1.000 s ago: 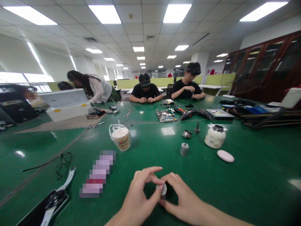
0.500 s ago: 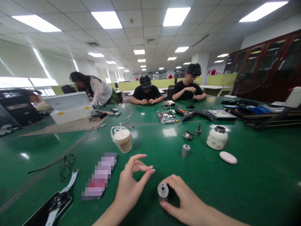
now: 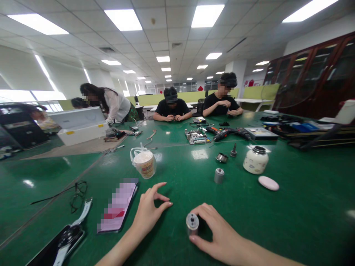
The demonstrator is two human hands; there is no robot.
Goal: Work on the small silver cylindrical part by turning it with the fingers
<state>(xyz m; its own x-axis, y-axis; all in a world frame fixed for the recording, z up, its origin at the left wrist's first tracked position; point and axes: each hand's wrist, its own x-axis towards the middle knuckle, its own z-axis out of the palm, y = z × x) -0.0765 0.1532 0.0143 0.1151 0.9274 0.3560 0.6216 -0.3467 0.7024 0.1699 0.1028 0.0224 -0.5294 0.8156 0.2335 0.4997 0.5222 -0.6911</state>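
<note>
"What has the right hand [image 3: 219, 232] got?"

"A metal cylinder [image 3: 192, 224], end face up; the grip is closed round its side. Whether its base meets the worktop [image 3: 255, 210] is hard to tell."

"And the left hand [image 3: 147, 209]?"

"Released, thumb and fingers apart, between that cylinder and a lilac slab [image 3: 119, 208]. A second cylinder [image 3: 219, 176] stands farther out, near a shiny metal part [image 3: 222, 157]."

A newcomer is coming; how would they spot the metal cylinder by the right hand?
On the green table, find the wearer's right hand. In its grasp stands a short, upright silver cylinder. A second, similar cylinder stands farther off; only this one is touched by a hand.
</note>
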